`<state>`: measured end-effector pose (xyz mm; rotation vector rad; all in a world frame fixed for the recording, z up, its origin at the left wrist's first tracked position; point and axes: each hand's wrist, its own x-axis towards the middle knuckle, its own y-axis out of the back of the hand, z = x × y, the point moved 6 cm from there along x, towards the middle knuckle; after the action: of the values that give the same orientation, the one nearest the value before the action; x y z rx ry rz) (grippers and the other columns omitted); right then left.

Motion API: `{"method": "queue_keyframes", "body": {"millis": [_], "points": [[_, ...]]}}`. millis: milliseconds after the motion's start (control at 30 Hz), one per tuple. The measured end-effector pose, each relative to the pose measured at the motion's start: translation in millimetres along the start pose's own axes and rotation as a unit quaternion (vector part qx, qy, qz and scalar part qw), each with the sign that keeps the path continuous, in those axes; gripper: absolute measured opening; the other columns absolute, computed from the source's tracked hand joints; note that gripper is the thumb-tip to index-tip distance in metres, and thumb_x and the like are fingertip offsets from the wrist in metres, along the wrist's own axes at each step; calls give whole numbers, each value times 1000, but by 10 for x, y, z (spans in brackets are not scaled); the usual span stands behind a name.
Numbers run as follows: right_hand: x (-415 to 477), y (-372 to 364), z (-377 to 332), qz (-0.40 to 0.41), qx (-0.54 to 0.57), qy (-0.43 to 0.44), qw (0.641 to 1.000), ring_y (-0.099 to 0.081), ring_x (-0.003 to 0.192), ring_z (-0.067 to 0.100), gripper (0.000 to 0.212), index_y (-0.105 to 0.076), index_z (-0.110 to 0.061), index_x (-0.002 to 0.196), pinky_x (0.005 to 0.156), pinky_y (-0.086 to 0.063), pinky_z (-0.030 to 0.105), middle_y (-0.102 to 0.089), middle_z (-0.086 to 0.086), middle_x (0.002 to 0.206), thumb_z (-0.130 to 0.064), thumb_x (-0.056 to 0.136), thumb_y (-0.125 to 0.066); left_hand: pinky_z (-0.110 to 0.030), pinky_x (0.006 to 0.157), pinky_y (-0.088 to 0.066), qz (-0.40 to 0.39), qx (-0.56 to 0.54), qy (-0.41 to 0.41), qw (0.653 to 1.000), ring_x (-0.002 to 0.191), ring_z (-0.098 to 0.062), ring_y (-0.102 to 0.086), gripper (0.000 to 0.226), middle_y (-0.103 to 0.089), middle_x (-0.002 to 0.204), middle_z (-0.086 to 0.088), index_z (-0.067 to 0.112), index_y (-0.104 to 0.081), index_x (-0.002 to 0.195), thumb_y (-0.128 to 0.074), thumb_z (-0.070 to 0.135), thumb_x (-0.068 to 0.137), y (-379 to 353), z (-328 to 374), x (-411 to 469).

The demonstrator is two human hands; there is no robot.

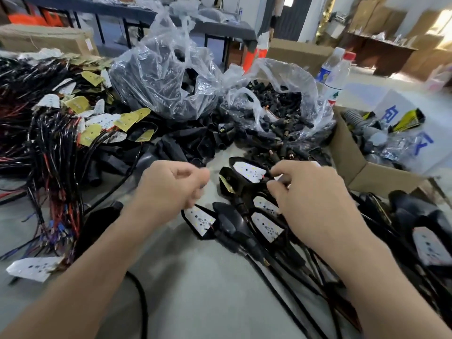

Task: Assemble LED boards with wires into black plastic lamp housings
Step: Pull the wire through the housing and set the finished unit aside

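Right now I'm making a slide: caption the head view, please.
Right hand pinches a black housing holding a white LED board; left hand hovers beside it.

A single view takes in everything, from a wide-angle camera worn on the person's head. It faces forward and down along both bare forearms, so the left hand point(168, 187) and right hand point(315, 199) sit close to the lens, near the picture's middle. Between them lies a black plastic lamp housing with a white LED board point(247, 172). Beyond the hands the view climbs past clear crinkled plastic bags of black parts point(166, 77) to distant grey work tables point(215, 26). Right of the right hand, a brown cardboard box point(381, 177) bows outward in the wide lens.
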<state>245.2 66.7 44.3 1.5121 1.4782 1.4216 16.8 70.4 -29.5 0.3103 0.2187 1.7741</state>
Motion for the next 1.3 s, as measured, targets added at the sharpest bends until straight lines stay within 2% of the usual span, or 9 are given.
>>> {"method": "queue_keyframes", "body": {"millis": [67, 167, 333, 467, 600, 833, 1033, 1167, 1300], "points": [[-26, -142, 108, -14, -21, -27, 999, -67, 92, 33, 15, -67, -24, 102, 72, -50, 37, -76, -3, 92, -36, 95, -61, -13, 48, -39, -27, 136, -21, 990, 40, -4, -46, 32, -61, 48, 4, 26, -74, 64, -71, 44, 90, -10, -2, -20], [-80, -281, 132, 4, -70, -21, 997, -66, 86, 29, 13, -62, -27, 96, 63, -40, 34, -71, -6, 84, -40, 93, -59, -15, 47, -34, -77, 160, -16, 984, 43, -7, -37, 35, -45, 44, 8, 20, -73, 70, -72, 48, 89, -49, -56, -25], [7, -111, -10, 93, 10, 4, 996, -62, 72, 30, 11, -71, -28, 93, 65, -51, 36, -74, -6, 78, -23, 87, -63, -23, 48, -34, 51, 177, -19, 983, 39, -8, -37, 30, -41, 38, 9, 24, -69, 61, -70, 37, 88, 102, -43, 44], [181, -151, -260, 45, 49, 32, 997, -67, 79, 28, 20, -73, -25, 94, 72, -56, 38, -74, -5, 79, -13, 81, -62, -32, 54, -43, 142, 233, -18, 962, 43, -14, -41, 43, -43, 40, 4, 13, -58, 58, -65, 41, 90, 230, -54, 57], [360, -413, -529, -28, 90, 47, 994, -69, 89, 30, 27, -74, -25, 99, 81, -57, 38, -76, -1, 88, -12, 80, -61, -25, 53, -37, 202, 266, -1, 943, 53, -9, -56, 30, -61, 55, 16, 27, -68, 64, -63, 42, 90, 342, -48, 61], [605, -994, -976, -93, 62, 100, 989, -64, 92, 28, 14, -69, -22, 99, 70, -44, 33, -70, 0, 86, -32, 91, -66, -30, 64, -40, 204, 257, 1, 945, 73, -21, -63, 16, -62, 60, 13, 38, -76, 89, -65, 26, 85, 424, -110, 107], [670, -1149, -1011, -86, 22, 80, 993, -58, 82, 29, 7, -62, -20, 92, 58, -31, 31, -51, -1, 77, -25, 89, -67, -29, 64, -40, 202, 250, -7, 947, 71, -17, -62, 13, -64, 61, 13, 37, -75, 86, -65, 29, 88, 443, -128, 120], [664, -921, -955, -3, 115, 64, 991, -55, 76, 29, 18, -60, -13, 75, 62, -42, 34, -56, -1, 64, -26, 86, -65, -30, 61, -53, 183, 121, 11, 976, 58, -7, -66, 29, -70, 62, 11, 27, -75, 74, -60, 42, 93, 377, -146, 108], [573, -831, -1146, -21, 244, 123, 962, -51, 62, 19, 22, -53, -8, 68, 50, -38, 26, -57, 3, 60, -17, 81, -68, -28, 60, -59, 57, -274, 118, 953, 71, -15, -72, 35, -77, 81, -11, 13, -77, 92, -52, 33, 105, 155, -191, 140]]}}
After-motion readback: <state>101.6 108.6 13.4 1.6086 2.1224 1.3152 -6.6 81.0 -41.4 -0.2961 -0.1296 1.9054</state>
